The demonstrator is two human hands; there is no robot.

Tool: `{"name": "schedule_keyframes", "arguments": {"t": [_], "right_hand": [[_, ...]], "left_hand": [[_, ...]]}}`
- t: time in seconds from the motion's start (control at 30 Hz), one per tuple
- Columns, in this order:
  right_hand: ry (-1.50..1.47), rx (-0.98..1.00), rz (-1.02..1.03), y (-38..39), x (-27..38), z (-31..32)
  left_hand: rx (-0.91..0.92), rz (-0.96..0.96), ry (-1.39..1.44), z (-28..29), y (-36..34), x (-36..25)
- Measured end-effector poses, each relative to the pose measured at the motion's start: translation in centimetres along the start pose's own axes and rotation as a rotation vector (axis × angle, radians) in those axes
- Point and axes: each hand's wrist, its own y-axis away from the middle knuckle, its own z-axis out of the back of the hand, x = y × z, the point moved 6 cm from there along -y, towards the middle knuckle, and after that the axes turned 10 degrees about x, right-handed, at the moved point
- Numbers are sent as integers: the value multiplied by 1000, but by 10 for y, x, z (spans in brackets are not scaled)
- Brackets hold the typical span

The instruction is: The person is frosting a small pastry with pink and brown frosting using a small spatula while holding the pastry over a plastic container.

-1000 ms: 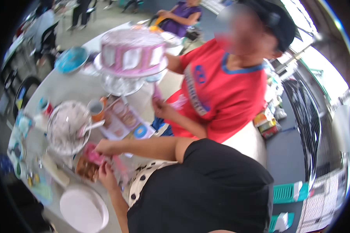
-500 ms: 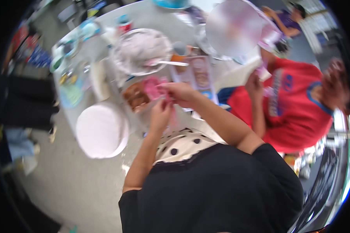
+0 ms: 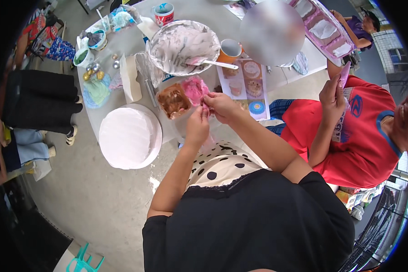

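Both my hands are together in front of my body, at the table's near edge. The fingertips of my left hand are pinched together, and my right hand pinches right beside them. Between them is a crumpled, bright pink plastic bag, its upper part spread above my fingers; a see-through pale pink part hangs below. What fills the bag cannot be made out. Just left of it sits a clear tub smeared with brown cream. Further left stands a round cake covered in white cream.
A large bowl of pale cream holds a white-handled spatula. Near it are an orange mug, a sheet of cake pictures and a red cup. Gold and silver balls lie left. A red-shirted person is close on my right.
The view has shifted and sharpened, so the table things appear further right. My hands stay pinched together at the pink bag. The red-shirted person's hand, with something pink, appears further right.
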Motion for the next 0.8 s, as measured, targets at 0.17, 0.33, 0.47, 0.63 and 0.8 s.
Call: {"name": "schedule_keyframes", "arguments": {"t": [0.17,0.33,0.47,0.63,0.8], "right_hand": [[-160,-98,-31,-13,-11,4],[-204,-97,-104,-23,-24,6],[-137,-197,-158,-19,-32,10],[-48,-160,-136,-14,-22,14],[-49,-90,-139,-15,-22,15]], "left_hand": [[57,100,-57,0,7,9],[49,92,-68,3,11,18],[69,145,-56,-1,15,27],[82,151,-15,-3,17,13],[91,142,24,-4,14,14]]}}
